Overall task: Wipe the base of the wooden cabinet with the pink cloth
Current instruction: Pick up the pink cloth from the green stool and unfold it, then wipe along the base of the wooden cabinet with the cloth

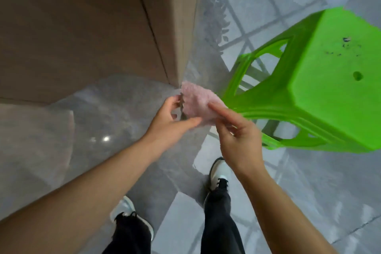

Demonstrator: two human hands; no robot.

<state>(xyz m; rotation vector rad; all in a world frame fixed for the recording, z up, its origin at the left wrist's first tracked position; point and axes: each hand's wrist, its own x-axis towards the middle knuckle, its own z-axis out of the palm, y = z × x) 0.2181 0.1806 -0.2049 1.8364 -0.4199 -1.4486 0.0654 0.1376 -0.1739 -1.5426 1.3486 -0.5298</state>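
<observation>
1. The cabinet [82,27] fills the upper left, its brown wood running down to a corner where the base meets the shiny grey floor [107,130]; nothing touches that base yet
2. A green stool [321,80] stands just right of the cabinet corner, near enough to crowd the approach from that side
3. The person stands upright, both feet on the floor below the cabinet, one shoe [218,171] pointing toward the stool; reaching the base probably calls for a crouch
4. The left hand [171,121] pinches the cloth's left edge between thumb and curled fingers, seemingly to keep it taut
5. The right hand [237,136] lays a long finger across the cloth's right side, the other fingers loosely bent and narrow; whether the thumb grips underneath I cannot tell
6. The cloth [198,107], pink and fluffy, hangs between both hands in front of the cabinet's lower corner, well above the floor; it looks as though it is being spread or folded into a wiping pad
</observation>
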